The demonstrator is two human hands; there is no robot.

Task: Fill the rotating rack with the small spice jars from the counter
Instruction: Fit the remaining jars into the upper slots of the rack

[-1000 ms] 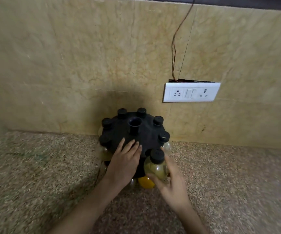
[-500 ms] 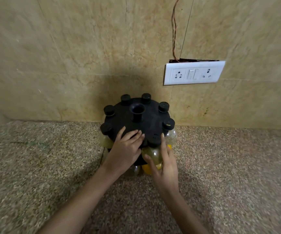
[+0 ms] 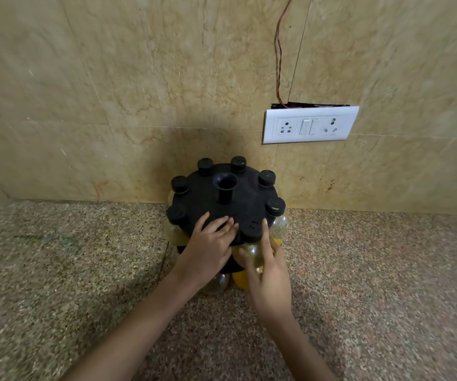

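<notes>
Seven black caps (image 3: pixel 204 166) ring the top disc of the rotating rack (image 3: pixel 221 204), which stands on the speckled tabletop (image 3: pixel 57 284) close against the wall; your left hand (image 3: pixel 208 251) rests flat on the disc's near edge, fingers (image 3: pixel 219 226) straight and close together; your right hand (image 3: pixel 271 279) holds a small spice jar (image 3: pixel 253 255) upright at the rack's near rim, thumb on one side of the glass and fingers on the other, forefinger stretched up beside its cap; below, on the lower tier, a clear jar (image 3: pixel 217 283) and an orange-filled jar (image 3: pixel 239 280) show between your wrists; the tabletop is brown-grey granite, darker in the shadow left of the rack; the wall (image 3: pixel 139 78) behind is beige marbled tile with thin joints; a white switch plate (image 3: pixel 309 123) with two sockets and two switches hangs slightly crooked, up and right of the rack; a thin reddish wire (image 3: pixel 279 50) climbs the wall from a gap behind its top edge.
</notes>
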